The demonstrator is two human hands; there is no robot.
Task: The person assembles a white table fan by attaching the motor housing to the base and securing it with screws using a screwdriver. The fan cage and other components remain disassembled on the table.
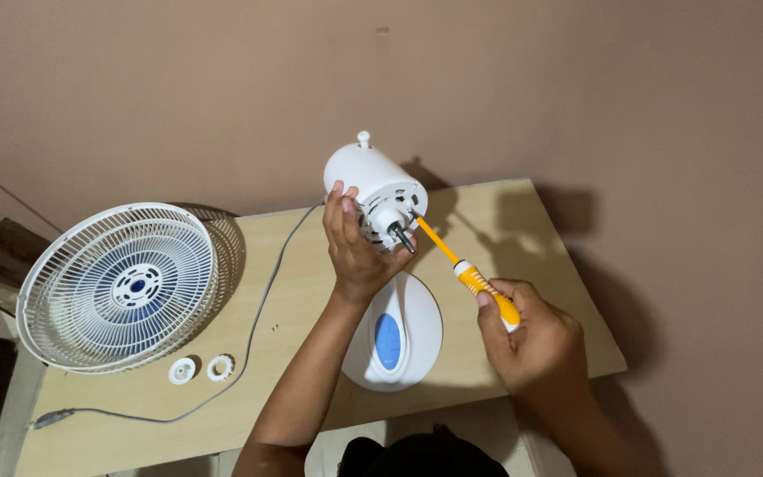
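Centre frame: L hand [352,252] grips smooth white cylindrical motor housing [373,185]; R hand [527,340] holds ribbed yellow screwdriver [468,276], tip at housing face.

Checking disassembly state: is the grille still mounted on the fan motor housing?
No, the grille lies on the table, apart from the motor housing gripped by the left hand.

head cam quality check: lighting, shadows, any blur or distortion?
Head view: dim, warm light; hard shadows of the fan motor housing and arms fall rightward on wall and wooden table. Left hand, right hand and yellow screwdriver sharp. Wide-angle bowing at edges; no glare.
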